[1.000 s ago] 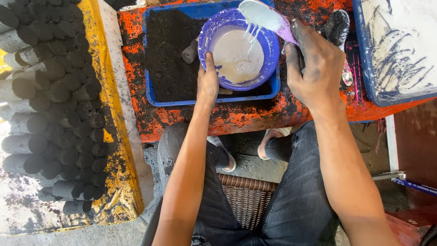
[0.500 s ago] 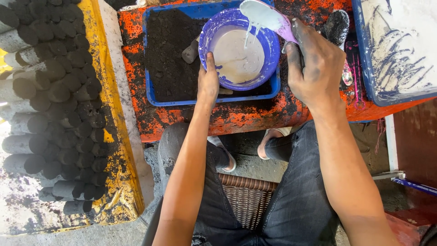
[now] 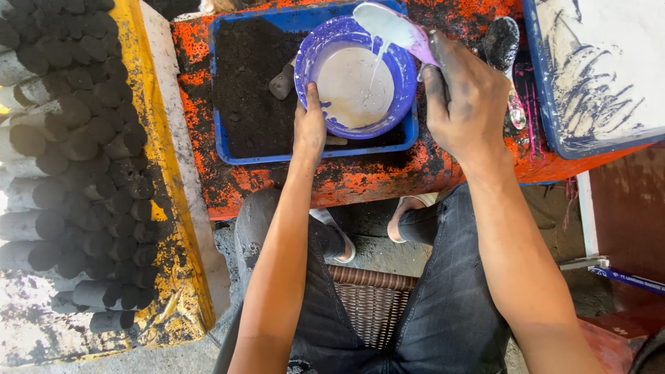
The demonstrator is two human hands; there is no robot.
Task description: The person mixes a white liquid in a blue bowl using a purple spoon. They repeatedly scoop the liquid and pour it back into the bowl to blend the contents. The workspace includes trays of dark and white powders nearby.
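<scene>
Little has shifted since the earlier frames: the pale stream still falls from the tilted scoop, and both hands keep their places. Head view: the left hand (image 3: 309, 129) grips the near rim of the purple bowl (image 3: 315, 66), thumb inside, fingers curled beneath. The bowl, part-filled with off-white liquid (image 3: 350, 86), sits in the right half of a blue tray (image 3: 220, 142) of dark powder on the orange worktop (image 3: 360, 180). The right hand (image 3: 463, 104), closed around a handle, holds the lilac scoop (image 3: 391, 28) above the bowl's far right rim. A second, white-smeared blue tray (image 3: 547, 149) occupies the worktop's right corner; stacked dark-tipped cylinders (image 3: 66, 166) lie beyond its left edge.
</scene>
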